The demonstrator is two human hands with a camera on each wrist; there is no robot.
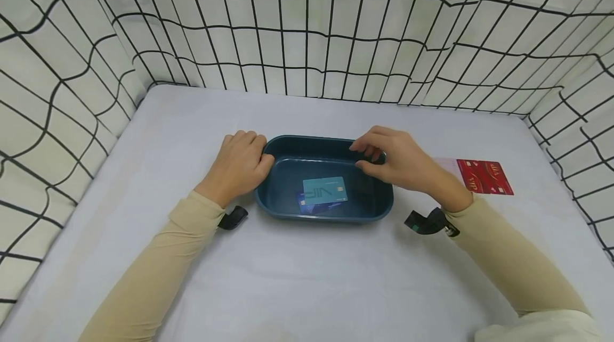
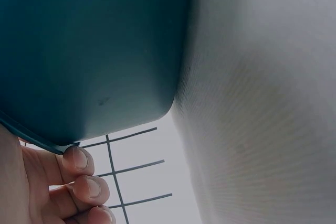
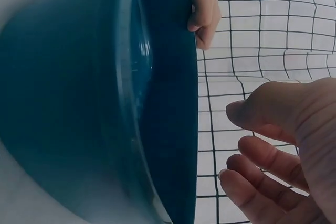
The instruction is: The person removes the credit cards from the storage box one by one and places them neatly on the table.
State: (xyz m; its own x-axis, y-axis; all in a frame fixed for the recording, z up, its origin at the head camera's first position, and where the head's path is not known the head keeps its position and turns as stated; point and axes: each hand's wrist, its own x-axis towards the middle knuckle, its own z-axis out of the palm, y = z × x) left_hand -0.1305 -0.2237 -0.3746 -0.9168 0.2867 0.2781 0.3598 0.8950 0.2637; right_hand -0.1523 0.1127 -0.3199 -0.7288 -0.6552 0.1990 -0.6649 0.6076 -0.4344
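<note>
A dark teal plastic tray (image 1: 369, 209) sits on the white cloth, its long side across the view. My left hand (image 1: 241, 161) grips its left rim, the thumb over the edge; the left wrist view shows the curled fingers (image 2: 86, 187) at the rim from outside. Inside the tray lies a light blue card (image 1: 325, 190), overlapping a darker blue card (image 1: 309, 208) under it. Over the right end of the tray hovers my right hand (image 1: 390, 155), thumb and fingers apart and loosely bent, with nothing between them. The right wrist view also has this hand (image 3: 278, 150) beside the tray wall.
To the right on the cloth (image 1: 307, 278) lie red cards (image 1: 486, 177) with a pale pink card (image 1: 448, 166) beside them, partly behind the right forearm. Black grid netting (image 1: 307, 33) over pale walls borders the back and sides. Black wrist cameras (image 1: 234, 218) sit at both cuffs.
</note>
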